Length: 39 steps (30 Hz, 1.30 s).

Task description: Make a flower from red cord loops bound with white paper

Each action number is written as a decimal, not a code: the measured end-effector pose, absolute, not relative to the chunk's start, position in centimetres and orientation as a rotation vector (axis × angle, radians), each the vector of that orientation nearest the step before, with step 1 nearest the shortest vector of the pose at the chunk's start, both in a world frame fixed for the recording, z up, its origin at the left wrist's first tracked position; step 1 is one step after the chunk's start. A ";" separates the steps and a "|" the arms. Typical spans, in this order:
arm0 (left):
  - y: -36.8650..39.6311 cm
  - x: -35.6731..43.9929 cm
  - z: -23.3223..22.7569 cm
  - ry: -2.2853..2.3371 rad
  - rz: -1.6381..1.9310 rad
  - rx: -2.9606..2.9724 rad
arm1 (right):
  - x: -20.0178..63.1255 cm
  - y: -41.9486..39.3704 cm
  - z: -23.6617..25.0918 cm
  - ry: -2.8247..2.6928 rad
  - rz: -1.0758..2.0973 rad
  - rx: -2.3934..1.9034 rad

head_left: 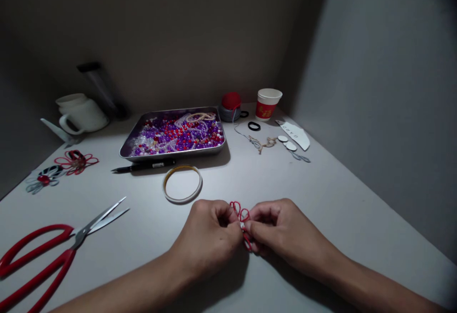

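Observation:
Low over the front middle of the table, my left hand (214, 229) and my right hand (282, 227) meet thumb to thumb. Between them they pinch a red yarn flower (244, 215), whose loops stick out above and below the fingertips. A small white patch shows at its centre; the fingers cover most of it, so I cannot tell what it is. Both hands are closed on the flower. Beyond my left hand lies a roll of tape (164, 186), flat on the table.
Red-handled scissors (81, 237) lie spread at left. Behind are a metal tray (174, 154) of beads, a pen (143, 166), a red yarn ball (231, 100), a paper cup (268, 103) and a white pitcher (84, 113). Finished yarn flowers (76, 161) sit far left; white discs (290, 146) lie right.

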<state>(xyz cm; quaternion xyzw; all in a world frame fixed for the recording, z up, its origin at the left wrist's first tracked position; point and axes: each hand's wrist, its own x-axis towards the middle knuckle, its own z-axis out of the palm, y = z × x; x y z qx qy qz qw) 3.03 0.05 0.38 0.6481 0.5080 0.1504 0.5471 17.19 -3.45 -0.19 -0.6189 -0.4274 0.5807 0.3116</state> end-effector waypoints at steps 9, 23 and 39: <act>0.3 3.1 0.5 1.239 0.303 1.505 | 17.3 -3.7 -0.2 -1.174 1.508 -1.634; 0.3 3.0 0.6 1.232 0.300 1.487 | 17.1 -3.7 0.0 -1.188 1.496 -1.634; 0.3 2.9 0.4 1.192 0.329 1.495 | 17.3 -3.8 0.3 -1.192 1.527 -1.532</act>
